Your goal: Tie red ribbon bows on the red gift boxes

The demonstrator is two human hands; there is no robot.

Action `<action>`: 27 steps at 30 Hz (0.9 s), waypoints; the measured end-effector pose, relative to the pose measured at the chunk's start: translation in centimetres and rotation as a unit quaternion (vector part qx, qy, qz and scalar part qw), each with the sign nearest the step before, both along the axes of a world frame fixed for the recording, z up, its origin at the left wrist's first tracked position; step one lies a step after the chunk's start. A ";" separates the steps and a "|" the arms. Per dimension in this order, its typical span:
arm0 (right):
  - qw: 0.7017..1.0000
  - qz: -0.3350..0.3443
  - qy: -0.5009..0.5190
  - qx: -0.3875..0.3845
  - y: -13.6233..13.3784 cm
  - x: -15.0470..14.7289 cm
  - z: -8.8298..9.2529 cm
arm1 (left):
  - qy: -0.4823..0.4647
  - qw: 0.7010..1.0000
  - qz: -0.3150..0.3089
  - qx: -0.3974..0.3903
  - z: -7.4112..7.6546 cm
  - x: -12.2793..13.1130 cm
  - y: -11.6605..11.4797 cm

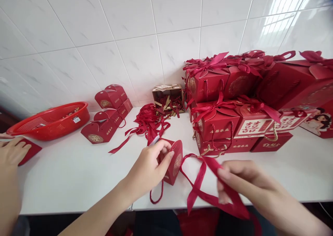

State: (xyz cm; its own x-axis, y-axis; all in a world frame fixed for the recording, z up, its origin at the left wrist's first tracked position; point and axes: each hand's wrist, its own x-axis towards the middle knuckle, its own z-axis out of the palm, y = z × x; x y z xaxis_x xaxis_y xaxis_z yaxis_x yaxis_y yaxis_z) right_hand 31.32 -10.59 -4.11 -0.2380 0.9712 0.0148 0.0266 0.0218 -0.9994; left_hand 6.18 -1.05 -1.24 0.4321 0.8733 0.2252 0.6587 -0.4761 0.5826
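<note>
Through the head camera, I had my left hand's (pixel 152 163) fingers closed on the top of a small red gift box (pixel 177 161) near the front of the white table (pixel 65 180). My right hand (pixel 241 180) pinched a crimson ribbon (pixel 212 163) between thumb and fingers, beside the box. Bow-topped boxes (pixel 214 126) were stacked to the right; a ribbon pile (pixel 148 116) lay behind.
</note>
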 end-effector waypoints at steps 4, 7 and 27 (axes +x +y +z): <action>0.995 0.071 0.032 -0.060 3.5 -4.7 0.0 | -0.021 0.997 -0.012 -0.067 -0.5 -0.8 -2.0; 0.993 0.085 0.051 -0.065 4.6 -6.3 -0.9 | -0.031 0.995 -0.030 -0.095 -0.6 -1.3 -2.5; 0.990 0.078 0.068 -0.099 5.4 -7.4 -2.6 | -0.124 0.976 -0.055 -0.171 -0.7 -1.6 -1.9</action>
State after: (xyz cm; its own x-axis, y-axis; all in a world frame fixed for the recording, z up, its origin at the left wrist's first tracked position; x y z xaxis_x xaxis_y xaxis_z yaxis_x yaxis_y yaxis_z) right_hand 23.95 -5.14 -6.69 -0.3934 0.9101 -0.1304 -0.0964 -0.1819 -0.9786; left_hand 4.58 -2.92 -1.90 0.4964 0.8672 0.0385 0.4333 -0.2860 0.8547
